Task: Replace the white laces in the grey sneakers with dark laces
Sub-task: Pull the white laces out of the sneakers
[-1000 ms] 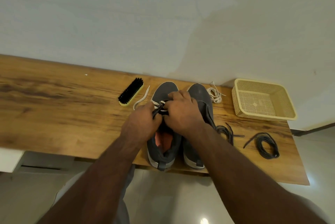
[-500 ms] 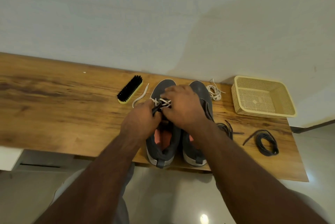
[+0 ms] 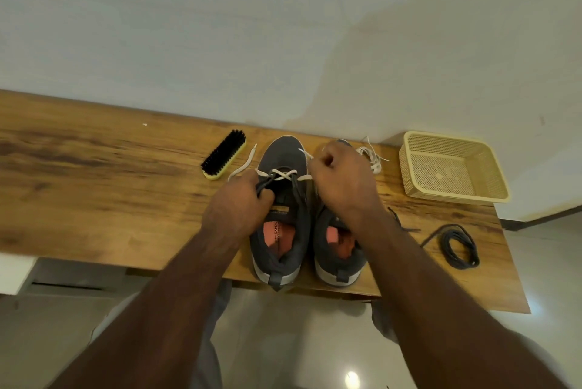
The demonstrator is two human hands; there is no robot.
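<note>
Two grey sneakers stand side by side at the table's near edge, toes pointing away. The left sneaker (image 3: 283,155) still carries a white lace (image 3: 280,175) crossed once near the toe. My left hand (image 3: 239,206) grips the sneaker's left eyelet flap. My right hand (image 3: 340,177) pinches the white lace's right end and holds it pulled to the right, above the right sneaker (image 3: 333,250). A loose white lace (image 3: 371,157) lies behind the right sneaker. One coiled dark lace (image 3: 459,245) lies to the right; another dark lace (image 3: 400,221) is partly hidden by my right forearm.
A black-bristled shoe brush (image 3: 224,154) lies left of the sneakers. An empty cream plastic basket (image 3: 453,168) stands at the back right. The wooden table (image 3: 94,187) runs along a white wall; its near edge is just under the sneakers' heels.
My right hand has moved right and away from the left hand, drawing the white lace out of the lower eyelets. The left sneaker's tongue and opening now show.
</note>
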